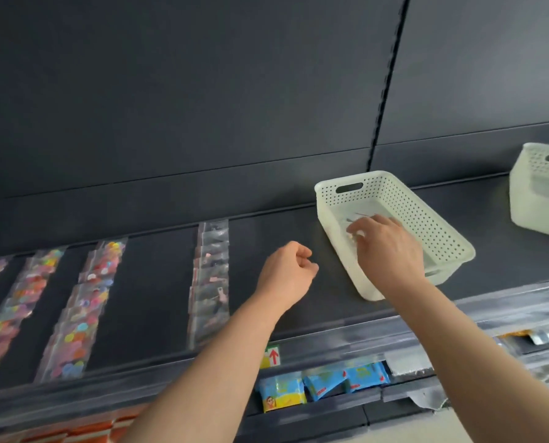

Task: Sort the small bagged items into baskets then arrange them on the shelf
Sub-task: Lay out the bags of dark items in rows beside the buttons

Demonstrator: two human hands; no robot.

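While my right hand point(385, 247) reaches down into the basket point(426, 215), its fingers are bent over a few small clear bags point(358, 217) lying on the basket floor. The fingertips touch them, but the blur keeps me from telling whether I have one pinched or am only pressing on it. The white, perforated basket sits askew on the dark shelf point(158, 282), right of the middle, with one slotted handle toward the back wall and its near corner close to the front edge.

My left hand point(287, 270) hangs over bare shelf just left of the basket, fingers curled into a loose fist with nothing in it that I can see.

Further left a clear row point(211, 276) of bags runs from the back of the shelf to the front, each overlapping the next, with small dark and pinkish bits inside. Beyond it lie the coloured rows point(84, 302) — bags of bright round pieces, set out the same way and well apart from one another.

At the far right edge a second basket point(535, 193) stands on the same shelf, apart from the first.

On the shelf's front strip, below my left wrist, sits a label point(271, 356) with a red arrow — and under it, on the lower shelf, blue and yellow packets point(324, 383) lean in a line.
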